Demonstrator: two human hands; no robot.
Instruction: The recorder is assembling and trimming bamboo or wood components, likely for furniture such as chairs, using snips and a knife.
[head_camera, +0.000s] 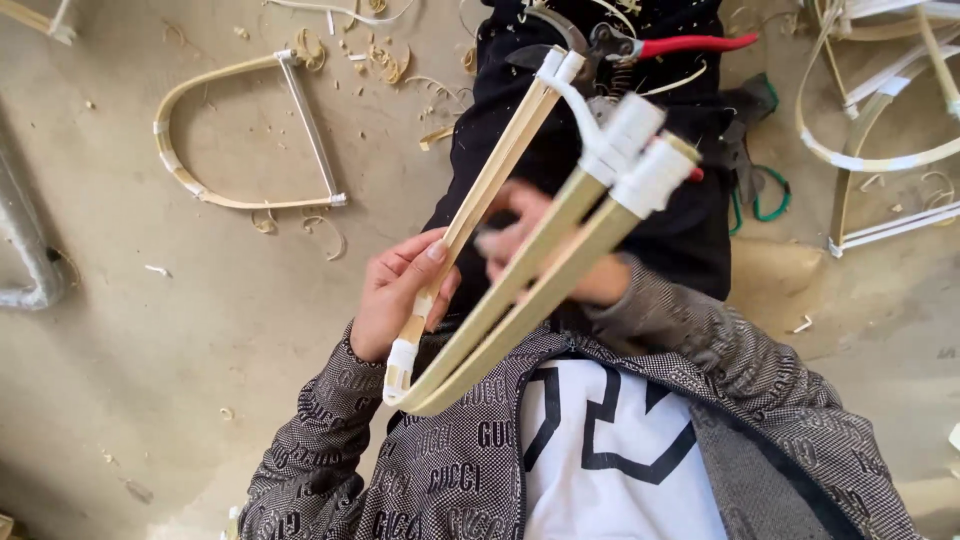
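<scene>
While the pale split-bamboo frame bound with white tape at its joints (520, 270) is held up close to the camera over the lap, its straight thin strips are pinched by the left hand (398, 292), thumb on one side and fingers curled round the other. The right hand (545, 250) is seen behind the frame's two curved strips, partly hidden; its fingers are bent toward the strips, but whether anything is gripped cannot be told. The taped bend of the frame is pointed down toward the chest, the taped ends up and away. On the black-clad lap, red-handled pruning shears (640, 45) are laid. To the left, a finished D-shaped bamboo frame (240, 135) is left on the dusty concrete floor (120, 350), with curled bamboo shavings (385, 60) scattered around. More curved bamboo frames (880, 120) are piled at right.
</scene>
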